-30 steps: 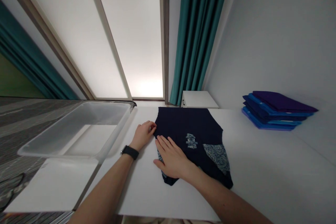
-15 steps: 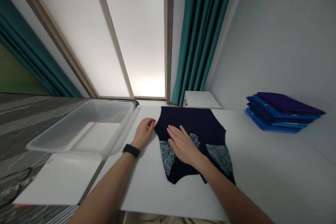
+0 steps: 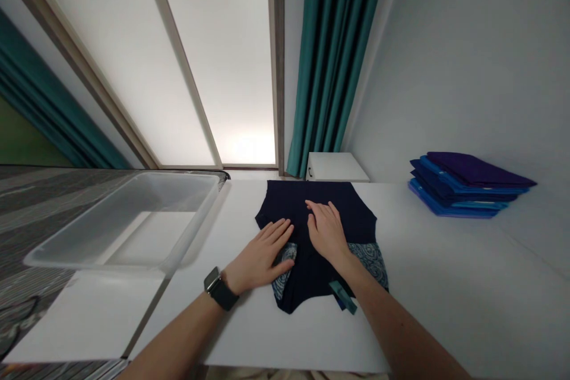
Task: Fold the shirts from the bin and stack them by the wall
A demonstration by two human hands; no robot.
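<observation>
A navy garment (image 3: 307, 193) with blue swirl-patterned side panels lies flat on the white table (image 3: 249, 332). My left hand (image 3: 262, 252), with a black watch on the wrist, rests palm down on the garment's left side, fingers stretched out. On the middle of the cloth lies my right hand (image 3: 327, 228), fingers loosely extended and slightly bent, holding nothing. A small teal tag (image 3: 342, 297) sticks out at the garment's lower edge, beside my right forearm. Parts of the patterned panels are hidden under my hands and arm.
At the right stands a stack of folded blue and purple cloths (image 3: 472, 187). A translucent plastic bin (image 3: 178, 249) sits to the left. Behind the table are a small white cabinet (image 3: 336, 166) and a teal curtain (image 3: 338, 59).
My left hand has moved right from beside the garment onto it and spread flat. My right hand has shifted right and slightly up over the cloth. The teal tag now shows.
</observation>
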